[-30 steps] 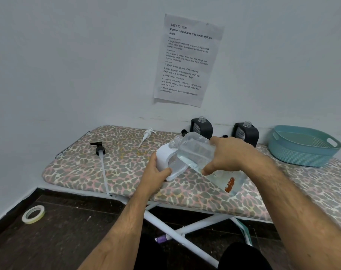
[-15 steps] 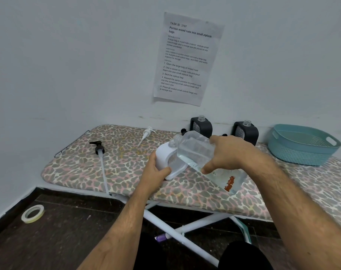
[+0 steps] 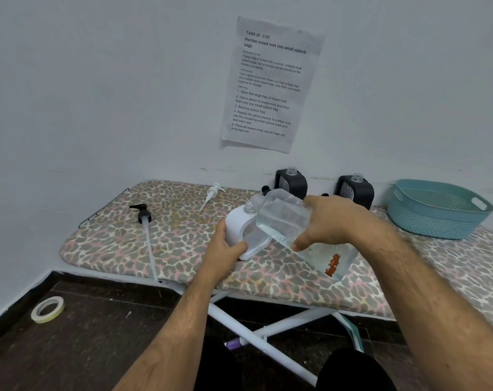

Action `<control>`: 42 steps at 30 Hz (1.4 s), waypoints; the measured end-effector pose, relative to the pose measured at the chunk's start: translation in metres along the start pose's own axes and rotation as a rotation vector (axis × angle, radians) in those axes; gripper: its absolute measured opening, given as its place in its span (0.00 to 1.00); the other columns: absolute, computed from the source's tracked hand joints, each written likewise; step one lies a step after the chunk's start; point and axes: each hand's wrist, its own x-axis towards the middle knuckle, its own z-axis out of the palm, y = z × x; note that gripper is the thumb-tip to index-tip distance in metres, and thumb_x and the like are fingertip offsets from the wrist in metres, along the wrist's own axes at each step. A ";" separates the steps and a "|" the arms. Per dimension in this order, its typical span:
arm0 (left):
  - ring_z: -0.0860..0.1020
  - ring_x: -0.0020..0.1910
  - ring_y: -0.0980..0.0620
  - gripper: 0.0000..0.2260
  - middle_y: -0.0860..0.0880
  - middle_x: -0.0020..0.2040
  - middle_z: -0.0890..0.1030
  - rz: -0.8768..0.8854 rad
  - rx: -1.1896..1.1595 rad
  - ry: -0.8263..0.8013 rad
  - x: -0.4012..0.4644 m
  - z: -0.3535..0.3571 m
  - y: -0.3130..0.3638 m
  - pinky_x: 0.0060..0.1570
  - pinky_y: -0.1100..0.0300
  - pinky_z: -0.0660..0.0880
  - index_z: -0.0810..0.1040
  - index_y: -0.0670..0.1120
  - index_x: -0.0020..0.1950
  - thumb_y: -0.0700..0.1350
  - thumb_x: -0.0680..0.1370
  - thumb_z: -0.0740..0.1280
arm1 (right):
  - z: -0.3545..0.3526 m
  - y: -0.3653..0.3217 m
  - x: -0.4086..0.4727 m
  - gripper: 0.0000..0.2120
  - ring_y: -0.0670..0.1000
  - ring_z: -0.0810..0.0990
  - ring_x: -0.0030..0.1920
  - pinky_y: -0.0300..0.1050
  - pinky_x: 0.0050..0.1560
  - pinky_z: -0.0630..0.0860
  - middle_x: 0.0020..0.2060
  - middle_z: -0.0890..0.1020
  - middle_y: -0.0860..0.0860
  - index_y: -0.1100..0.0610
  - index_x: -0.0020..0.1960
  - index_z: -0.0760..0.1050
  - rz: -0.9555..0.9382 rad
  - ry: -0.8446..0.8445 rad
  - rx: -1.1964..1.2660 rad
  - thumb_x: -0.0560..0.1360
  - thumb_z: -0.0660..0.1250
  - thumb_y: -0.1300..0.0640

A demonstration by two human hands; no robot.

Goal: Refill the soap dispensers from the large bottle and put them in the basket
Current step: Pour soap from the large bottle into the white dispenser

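Leopard-print ironing board (image 3: pixel 183 244) against white wall (image 3: pixel 98 94)

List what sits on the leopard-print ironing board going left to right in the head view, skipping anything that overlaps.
Black pump head with long clear tube → white pump head → white soap dispenser held by the left hand → second black dispenser with clear neck → teal plastic basket.

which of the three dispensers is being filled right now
The white dispenser, gripped by the left hand while the right hand tips the large bottle to its neck. The two black dispensers stand untouched by the wall.
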 end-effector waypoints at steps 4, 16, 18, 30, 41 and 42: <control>0.82 0.54 0.50 0.29 0.52 0.60 0.79 -0.006 -0.004 -0.001 -0.001 0.000 0.001 0.49 0.49 0.82 0.68 0.64 0.66 0.44 0.69 0.70 | -0.001 0.000 0.001 0.42 0.52 0.76 0.51 0.49 0.49 0.77 0.49 0.76 0.46 0.50 0.69 0.67 -0.002 -0.003 0.000 0.61 0.77 0.35; 0.81 0.54 0.51 0.31 0.52 0.60 0.78 -0.007 -0.004 0.000 -0.002 0.000 0.002 0.47 0.54 0.82 0.67 0.60 0.70 0.45 0.68 0.70 | -0.001 0.000 0.001 0.42 0.52 0.76 0.51 0.49 0.49 0.76 0.48 0.76 0.46 0.50 0.68 0.67 0.000 -0.010 -0.011 0.61 0.77 0.35; 0.81 0.54 0.51 0.31 0.52 0.60 0.79 -0.008 -0.003 0.000 -0.002 0.000 0.002 0.48 0.53 0.82 0.67 0.60 0.70 0.45 0.69 0.70 | -0.001 0.000 0.002 0.41 0.52 0.76 0.51 0.49 0.49 0.76 0.48 0.76 0.46 0.50 0.67 0.67 0.000 -0.009 -0.013 0.61 0.77 0.35; 0.81 0.54 0.52 0.33 0.52 0.61 0.78 -0.010 0.000 0.009 -0.001 0.000 0.000 0.50 0.51 0.82 0.66 0.58 0.73 0.45 0.68 0.70 | -0.002 -0.001 0.002 0.41 0.52 0.75 0.50 0.49 0.49 0.76 0.49 0.76 0.46 0.50 0.68 0.68 -0.004 -0.017 -0.013 0.61 0.77 0.35; 0.81 0.55 0.50 0.32 0.51 0.61 0.78 -0.014 -0.005 0.005 0.000 0.000 -0.001 0.50 0.47 0.82 0.67 0.61 0.70 0.45 0.68 0.70 | -0.002 -0.001 0.001 0.40 0.52 0.75 0.50 0.48 0.47 0.75 0.48 0.76 0.46 0.51 0.67 0.68 -0.007 -0.014 -0.012 0.62 0.77 0.35; 0.81 0.55 0.49 0.32 0.51 0.61 0.78 -0.016 -0.004 0.004 0.001 0.000 -0.002 0.50 0.46 0.82 0.67 0.62 0.70 0.46 0.68 0.70 | -0.002 0.000 0.001 0.40 0.52 0.75 0.49 0.48 0.47 0.75 0.48 0.76 0.46 0.51 0.67 0.68 -0.008 -0.014 -0.013 0.62 0.77 0.35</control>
